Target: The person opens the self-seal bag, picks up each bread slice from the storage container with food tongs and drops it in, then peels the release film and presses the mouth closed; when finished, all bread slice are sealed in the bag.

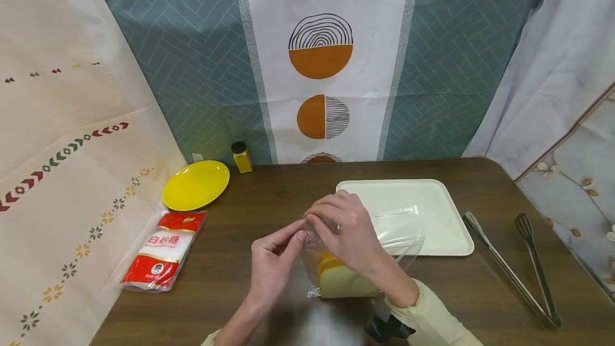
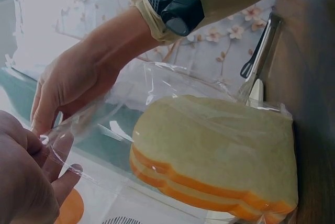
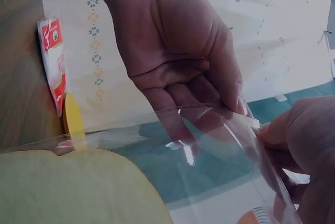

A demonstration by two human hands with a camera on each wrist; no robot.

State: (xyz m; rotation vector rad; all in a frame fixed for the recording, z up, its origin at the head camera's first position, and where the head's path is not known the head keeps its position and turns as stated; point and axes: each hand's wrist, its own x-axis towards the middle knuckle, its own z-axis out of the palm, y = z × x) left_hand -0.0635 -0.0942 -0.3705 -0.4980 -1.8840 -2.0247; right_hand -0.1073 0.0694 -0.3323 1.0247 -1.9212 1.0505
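Observation:
Slices of bread with orange crust stand in a clear plastic bag on the table. My left hand pinches the bag's mouth between thumb and index finger. On the opposite side of that mouth, my right hand pinches the film, its fingertips close to the left thumb. In the left wrist view, the film stretches from both hands to the bread. The right forearm partly covers the bread in the head view.
Behind the bag lies a white tray. Metal tongs rest at the right. At the left are a red-and-white sugar packet, a yellow plate and a yellow jar with a black lid. Cloth hangs around the table.

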